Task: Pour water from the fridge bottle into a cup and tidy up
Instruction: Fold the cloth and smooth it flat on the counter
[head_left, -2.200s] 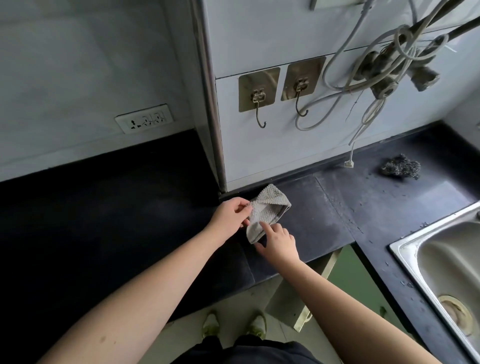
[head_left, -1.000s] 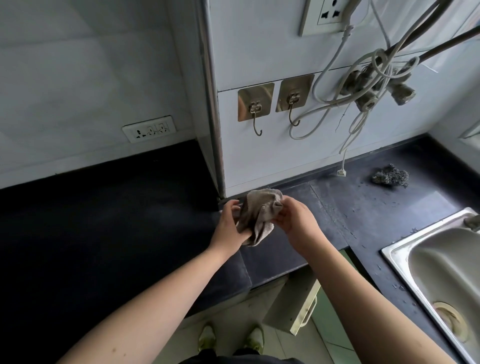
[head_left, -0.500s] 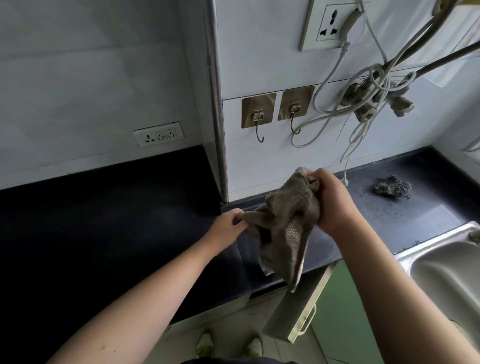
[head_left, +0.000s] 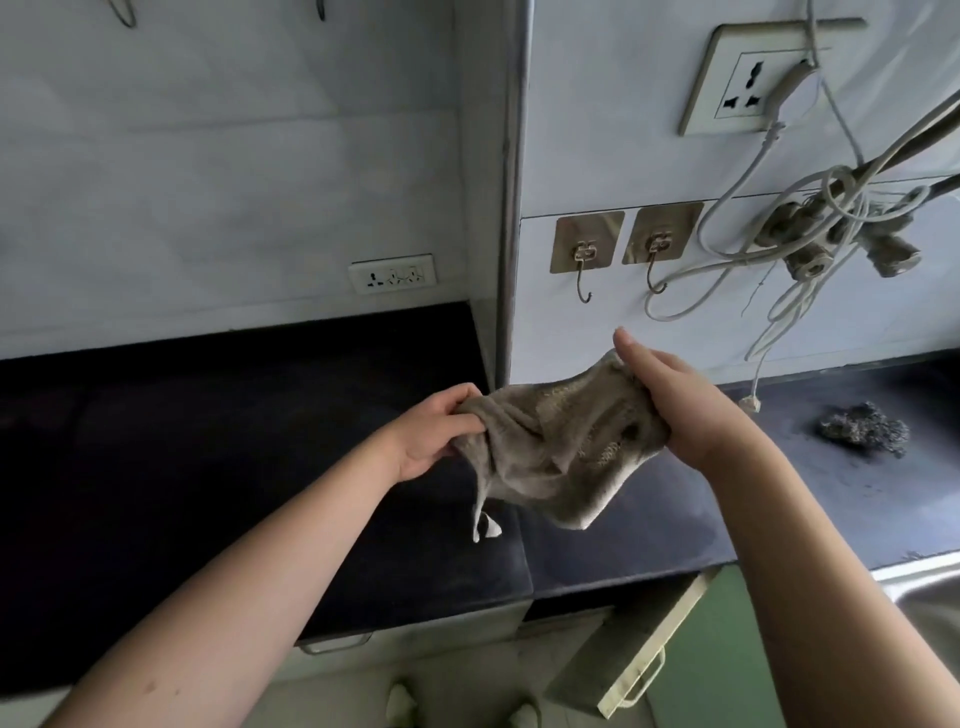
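Both arms reach forward (left hand (head_left: 435, 429) lower), right hand (head_left: 684, 410) fingers curled.

Held a crumpled grey-brown woven cloth (head_left: 561, 441) above the black stone counter (head_left: 208, 441), left hand (head_left: 434, 434) pinching its left end, right hand (head_left: 680, 400) gripping its right end. Left a dark steel-wool scrubber (head_left: 865, 428) far right.
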